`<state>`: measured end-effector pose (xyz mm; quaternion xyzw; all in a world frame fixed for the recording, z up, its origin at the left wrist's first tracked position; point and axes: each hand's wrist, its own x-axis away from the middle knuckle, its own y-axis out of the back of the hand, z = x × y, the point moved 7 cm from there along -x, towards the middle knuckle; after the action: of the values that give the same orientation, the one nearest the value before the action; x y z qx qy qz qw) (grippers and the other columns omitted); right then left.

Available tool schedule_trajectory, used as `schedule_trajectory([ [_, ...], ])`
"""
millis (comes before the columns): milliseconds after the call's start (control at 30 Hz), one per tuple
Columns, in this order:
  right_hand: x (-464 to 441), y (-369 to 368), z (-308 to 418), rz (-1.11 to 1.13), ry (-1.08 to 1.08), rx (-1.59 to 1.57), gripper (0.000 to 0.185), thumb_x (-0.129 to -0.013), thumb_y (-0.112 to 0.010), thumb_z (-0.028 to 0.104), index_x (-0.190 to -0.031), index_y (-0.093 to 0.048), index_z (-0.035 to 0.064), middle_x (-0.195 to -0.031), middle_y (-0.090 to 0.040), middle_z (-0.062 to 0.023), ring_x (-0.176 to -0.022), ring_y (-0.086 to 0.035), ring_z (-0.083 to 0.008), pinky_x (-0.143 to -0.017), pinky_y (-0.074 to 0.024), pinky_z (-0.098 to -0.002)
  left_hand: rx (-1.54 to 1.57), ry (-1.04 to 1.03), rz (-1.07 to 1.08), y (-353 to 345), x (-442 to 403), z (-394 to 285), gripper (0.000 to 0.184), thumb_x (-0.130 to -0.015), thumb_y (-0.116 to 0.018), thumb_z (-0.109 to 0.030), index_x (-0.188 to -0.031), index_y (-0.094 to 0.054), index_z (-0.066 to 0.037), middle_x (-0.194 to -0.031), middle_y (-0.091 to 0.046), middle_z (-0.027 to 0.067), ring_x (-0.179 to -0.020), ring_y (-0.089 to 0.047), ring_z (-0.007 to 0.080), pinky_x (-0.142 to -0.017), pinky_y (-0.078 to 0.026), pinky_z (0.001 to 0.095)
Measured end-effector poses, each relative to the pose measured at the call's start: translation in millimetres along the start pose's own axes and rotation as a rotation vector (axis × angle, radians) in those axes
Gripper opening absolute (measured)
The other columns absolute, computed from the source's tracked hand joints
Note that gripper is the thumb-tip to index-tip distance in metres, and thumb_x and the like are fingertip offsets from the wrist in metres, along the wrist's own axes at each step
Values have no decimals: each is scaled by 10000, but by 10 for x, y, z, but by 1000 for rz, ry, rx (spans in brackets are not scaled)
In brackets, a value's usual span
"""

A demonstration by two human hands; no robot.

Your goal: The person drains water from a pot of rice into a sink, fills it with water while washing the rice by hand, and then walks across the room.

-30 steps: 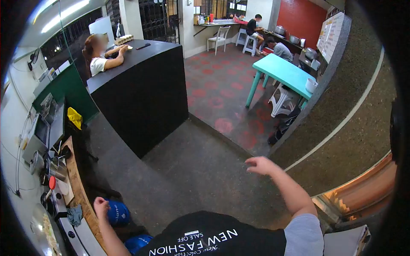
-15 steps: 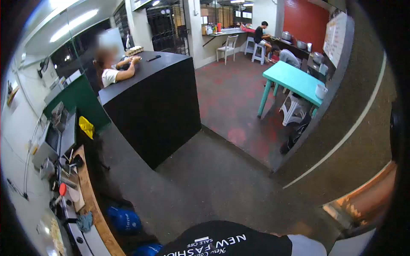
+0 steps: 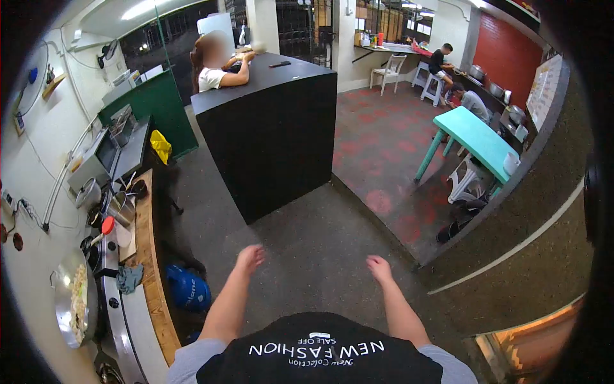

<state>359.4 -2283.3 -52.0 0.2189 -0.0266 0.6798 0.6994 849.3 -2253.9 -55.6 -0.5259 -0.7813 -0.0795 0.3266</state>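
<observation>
My left hand is held out in front of me over the grey floor. It is empty, its fingers loosely bent and slightly apart. My right hand is out at about the same height on the other side, also empty, with relaxed, partly bent fingers. Neither one touches anything. Nearest to the left hand are the wooden counter edge and a blue gas cylinder. Along the left, a wok with chopped food sits on the stove, beside a blue-grey cloth and a red-lidded container.
A black counter stands ahead, with a person leaning on it. A floor step leads to a turquoise table. Two people sit at the back right. A low wall runs along the right.
Both my hands and forearms have come into view. The view has shifted, so the room appears farther right and the wok shows more fully.
</observation>
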Motion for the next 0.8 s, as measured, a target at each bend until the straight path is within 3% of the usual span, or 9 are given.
schedule_trajectory([
  [33,176,-251,715,60,127,207,391,-860,-619,253,-1199,-608,56,-1019,-656,-73,-899,-597,-131,-764,-472,-262,336,53,22,-583,257,-199,131,-886,-580,-202,-892,-578,-72,-809,-550,86,-783,-570,245,-766,-508,402],
  [67,222,-583,1066,167,316,23,368,-881,-604,267,-1192,-614,71,-1065,-652,-86,-952,-604,-159,-819,-470,-285,496,117,344,-1130,269,-273,236,-925,-512,-238,-749,-473,-86,-701,-465,16,-707,-497,191,-664,-458,314],
  [100,416,-838,1425,291,218,-182,366,-890,-593,267,-1203,-605,78,-1093,-647,-89,-991,-601,-177,-858,-465,-303,633,153,956,-1675,452,-340,233,-946,-491,-272,-830,-539,-75,-761,-544,31,-777,-560,210,-734,-475,326],
  [233,1043,-1440,2092,744,53,-1037,411,-892,-576,292,-1248,-541,90,-1160,-621,-100,-1065,-581,-202,-955,-429,-344,473,45,895,-2551,1196,-13,263,-974,-436,-305,-916,-580,-92,-867,-625,22,-832,-598,174,-774,-481,330],
  [333,835,-1587,1378,470,-209,-1089,331,-897,-554,268,-1155,-585,62,-1115,-637,-99,-1054,-587,-203,-948,-445,-362,544,126,930,-2336,1181,299,270,-980,-418,-300,-957,-578,-85,-890,-628,25,-869,-606,181,-787,-491,327],
  [467,711,-1897,118,453,-482,-1070,162,-888,-568,231,-919,-634,87,-904,-670,-41,-883,-624,-161,-807,-502,-308,523,441,932,-1965,1072,1080,277,-985,-407,-293,-979,-580,-76,-941,-629,40,-923,-614,181,-827,-505,342],
  [600,772,-1796,336,406,-532,-1009,121,-889,-575,212,-822,-627,126,-806,-659,-9,-724,-613,-135,-644,-507,-269,492,404,999,-1995,1067,1047,331,-982,-417,-357,-972,-591,-75,-952,-626,45,-908,-609,193,-849,-501,345],
  [733,914,-1622,977,231,-400,-843,175,-908,-548,228,-865,-653,95,-728,-630,-2,-545,-550,-111,-434,-407,-225,345,295,1005,-2046,1152,675,362,-978,-415,-392,-980,-599,-80,-976,-635,41,-939,-601,190,-886,-480,354],
  [800,782,-1573,903,316,-279,-785,202,-906,-549,209,-934,-648,35,-813,-648,-54,-660,-586,-141,-533,-449,-249,337,274,1036,-2009,1110,698,364,-974,-426,-380,-1078,-598,-77,-1061,-624,51,-1010,-581,199,-899,-469,356],
])
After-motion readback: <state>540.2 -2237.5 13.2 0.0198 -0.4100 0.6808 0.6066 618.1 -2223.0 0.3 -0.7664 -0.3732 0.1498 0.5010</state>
